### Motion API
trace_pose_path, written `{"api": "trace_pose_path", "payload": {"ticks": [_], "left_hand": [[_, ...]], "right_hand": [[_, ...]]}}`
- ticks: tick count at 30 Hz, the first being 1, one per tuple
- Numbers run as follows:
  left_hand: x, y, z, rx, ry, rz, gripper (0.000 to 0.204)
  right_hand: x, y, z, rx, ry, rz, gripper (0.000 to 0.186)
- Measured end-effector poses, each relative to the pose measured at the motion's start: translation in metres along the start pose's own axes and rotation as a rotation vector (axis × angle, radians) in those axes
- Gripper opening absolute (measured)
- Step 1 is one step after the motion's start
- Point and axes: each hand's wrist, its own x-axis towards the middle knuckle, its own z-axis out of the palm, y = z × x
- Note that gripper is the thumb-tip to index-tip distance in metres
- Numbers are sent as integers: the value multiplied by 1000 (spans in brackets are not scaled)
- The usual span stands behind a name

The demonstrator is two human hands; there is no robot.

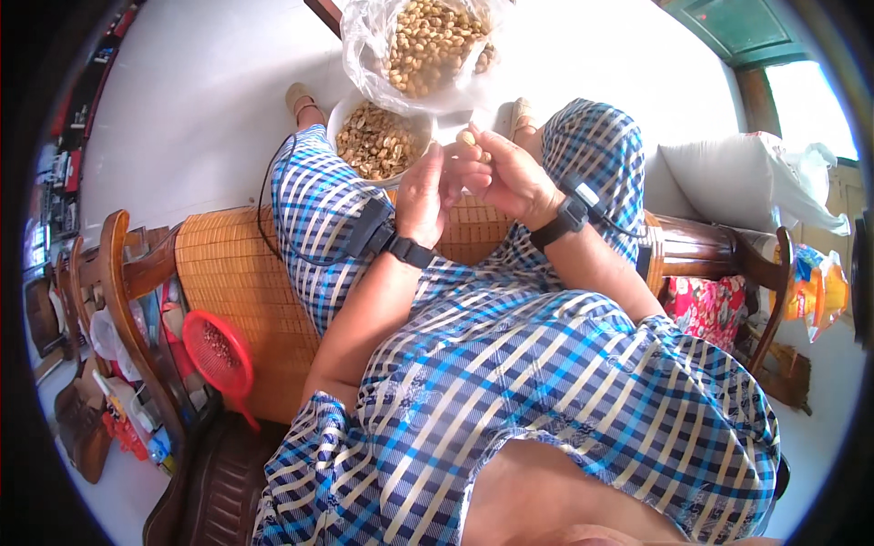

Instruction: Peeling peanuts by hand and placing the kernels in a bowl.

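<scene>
Both my hands are together in front of my lap, just right of a white bowl (432, 135) filled with peanut shells (373, 143). My right hand (512, 175) pinches a pale peanut (469, 139) between thumb and fingers. Against its fingertips rests my left hand (421, 196), thumb raised and fingers curled inward. What the left fingers hold, if anything, is hidden. Beyond the bowl, a clear plastic bag (361, 41) stands open with many unshelled peanuts (428, 50) in it.
A red colander (218, 350) holding small reddish kernels sits on the wooden bench, left of the woven bamboo mat (218, 250). White sacks (728, 182) and an orange package (819, 287) are at the right. Clutter fills a wooden rack (127, 318) on the left.
</scene>
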Motion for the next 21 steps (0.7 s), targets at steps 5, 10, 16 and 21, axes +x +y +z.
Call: {"api": "trace_pose_path", "payload": {"ticks": [5,10,16,21], "left_hand": [[-5,-14,-6,111,155,56,23],[6,-2,-12,84,189,100,19],[4,-7,-1,219,78,72,19],[6,-2,-2,182,81,93,16]], "right_hand": [[-4,-3,-27,-177,-10,-59,17],[-6,-22,-25,-569,209,-240,19],[-13,-3,-18,-854,286,-219,18],[-20,-7,-20,-729,193,-205,22]]}}
